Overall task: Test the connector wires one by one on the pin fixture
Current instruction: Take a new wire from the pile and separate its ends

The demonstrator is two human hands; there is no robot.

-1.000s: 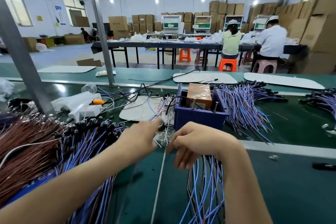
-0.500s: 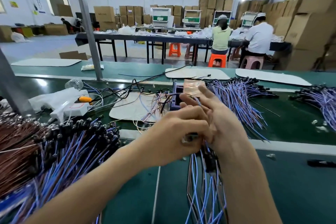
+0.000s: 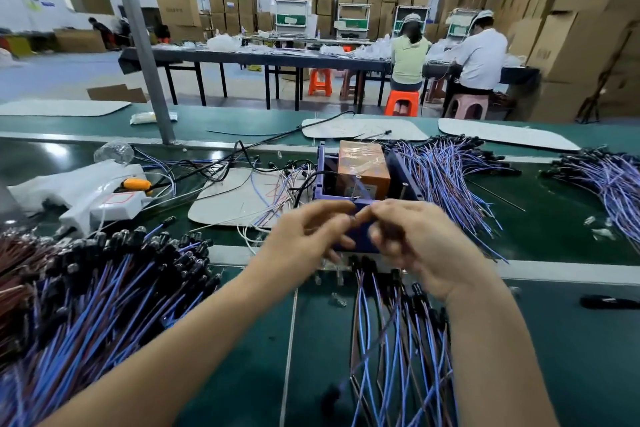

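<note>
- Many connector wires [image 3: 104, 295], blue and brown with black plugs uppermost, lie heaped at the far left of the green bench [image 3: 571, 340], well apart from the fixture.
- Next comes the left hand [image 3: 308, 239]. Its fingers are curled, and thumb and forefinger reach across to meet the other hand. Blur hides whether anything is pinched, so I cannot tell its grip.
- Just beyond both hands stands the pin fixture [image 3: 363, 177], a blue box holding an orange block, its near wall partly behind them.
- Then the right hand [image 3: 419, 246], fingers curled likewise, tips close against the left's. A small bundle of wires [image 3: 391, 340] fans toward the camera from beneath it; whether it holds them cannot be told.
- The step in hand, I judge, is singling out one connector and bringing it to the pins. The next move calls for a steady, aligned push, with neighbouring leads kept clear.
- Right of the fixture spreads another pile of wires [image 3: 450, 184], probably ones already tested.
</note>
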